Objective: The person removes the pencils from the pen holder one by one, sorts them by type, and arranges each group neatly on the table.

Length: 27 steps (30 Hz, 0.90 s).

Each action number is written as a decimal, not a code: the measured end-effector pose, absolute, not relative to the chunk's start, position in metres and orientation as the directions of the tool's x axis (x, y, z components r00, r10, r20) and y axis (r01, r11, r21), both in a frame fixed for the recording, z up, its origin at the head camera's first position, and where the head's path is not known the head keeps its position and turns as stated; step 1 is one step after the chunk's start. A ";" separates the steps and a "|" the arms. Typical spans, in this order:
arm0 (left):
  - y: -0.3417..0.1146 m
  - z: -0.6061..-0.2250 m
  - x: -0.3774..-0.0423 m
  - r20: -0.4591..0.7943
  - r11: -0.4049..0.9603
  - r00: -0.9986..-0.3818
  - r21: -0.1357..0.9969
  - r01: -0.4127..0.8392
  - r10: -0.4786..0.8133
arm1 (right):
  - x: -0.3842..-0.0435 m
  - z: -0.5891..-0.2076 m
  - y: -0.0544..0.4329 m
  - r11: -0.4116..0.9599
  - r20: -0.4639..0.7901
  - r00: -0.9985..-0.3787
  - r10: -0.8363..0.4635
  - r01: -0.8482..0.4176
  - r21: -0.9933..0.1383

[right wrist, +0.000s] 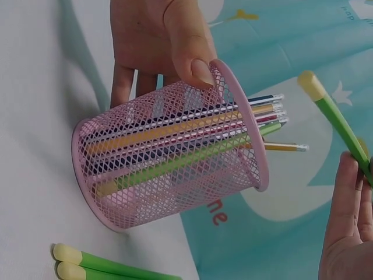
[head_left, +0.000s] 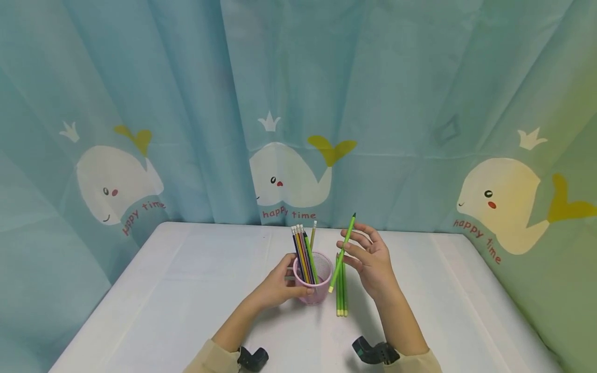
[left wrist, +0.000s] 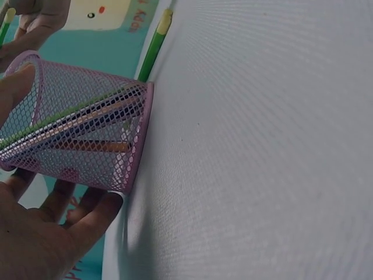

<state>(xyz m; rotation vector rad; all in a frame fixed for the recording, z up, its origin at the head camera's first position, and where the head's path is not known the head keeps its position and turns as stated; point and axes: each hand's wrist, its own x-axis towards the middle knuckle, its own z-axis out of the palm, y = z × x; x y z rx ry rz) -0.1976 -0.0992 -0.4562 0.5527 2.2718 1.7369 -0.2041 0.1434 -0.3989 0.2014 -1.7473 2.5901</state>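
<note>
A pink mesh pen cup (head_left: 322, 291) stands on the white table, held around its left side by my left hand (head_left: 276, 286). Several pencils (right wrist: 175, 129) lean inside it, among them one green pen (head_left: 310, 256) with its dark tip up. Just right of the cup's rim, my right hand (head_left: 371, 261) pinches another green pen (head_left: 345, 247), its dark tip up and its pale yellow end down. That pen is apart from the cup in the right wrist view. Below the right hand, several more green pens (head_left: 342, 295) lie side by side on the table.
The white table (head_left: 186, 290) runs back to a blue-green curtain (head_left: 396, 103) printed with whales. Black camera mounts (head_left: 254, 358) are strapped to both wrists, close above the table's near side.
</note>
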 end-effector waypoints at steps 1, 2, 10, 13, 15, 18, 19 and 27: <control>-0.099 -0.456 -0.198 0.046 0.225 -0.903 0.962 0.156 0.428 | -0.204 -0.399 0.144 -0.378 0.108 -0.992 -0.064 -0.076 -0.923; -0.099 -0.456 -0.198 0.047 0.222 -0.903 0.963 0.155 0.427 | -0.204 -0.399 0.144 -0.378 0.104 -0.992 -0.066 -0.071 -0.923; -0.100 -0.458 -0.198 0.042 0.229 -0.906 0.961 0.151 0.422 | -0.205 -0.399 0.148 -0.376 0.101 -0.992 -0.073 -0.066 -0.924; -0.100 -0.458 -0.198 0.041 0.225 -0.906 0.963 0.148 0.421 | -0.206 -0.399 0.149 -0.375 0.104 -0.992 -0.069 -0.071 -0.924; -0.099 -0.458 -0.199 0.040 0.231 -0.908 0.962 0.148 0.418 | -0.207 -0.398 0.151 -0.375 0.102 -0.993 -0.064 -0.071 -0.924; -0.099 -0.458 -0.199 0.039 0.239 -0.909 0.959 0.150 0.414 | -0.207 -0.398 0.153 -0.371 0.098 -0.994 -0.049 -0.073 -0.926; -0.099 -0.458 -0.199 0.039 0.241 -0.909 0.959 0.151 0.414 | -0.208 -0.398 0.155 -0.367 0.097 -0.994 -0.042 -0.074 -0.927; -0.098 -0.458 -0.198 0.041 0.220 -0.907 0.965 0.145 0.420 | -0.210 -0.398 0.169 -0.324 0.081 -0.997 0.012 -0.080 -0.943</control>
